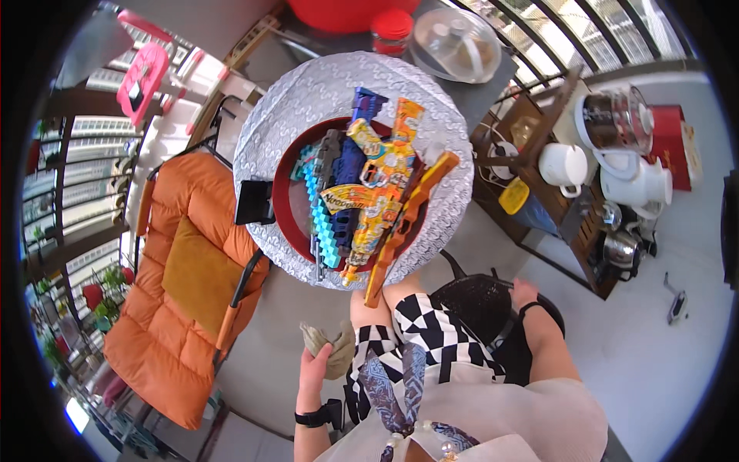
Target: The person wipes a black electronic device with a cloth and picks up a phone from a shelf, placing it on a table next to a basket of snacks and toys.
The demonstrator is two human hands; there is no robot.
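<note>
My left hand (312,368) is closed on a crumpled khaki cloth (332,353), held low beside my left knee. My right hand (524,294) is out to the right, its fingers curled at the edge of a black mesh chair (476,306). In front of my knees, a round red tray (282,219) rests on a table with a silver-grey patterned cloth (262,115). It holds several toy guns: an orange-yellow one (394,165) on top, a dark blue one (368,102), a grey one (329,154) and a pixelated turquoise piece (323,223). A long orange-brown toy gun (416,208) leans across the tray's right rim.
A black phone-like device (255,202) stands at the table's left edge. An orange padded chair (158,308) with a mustard cushion (198,273) is at the left. To the right, a wooden shelf (558,231) bears a white mug (563,168) and a glass pot (616,119). A red-lidded jar (392,32) stands behind the table.
</note>
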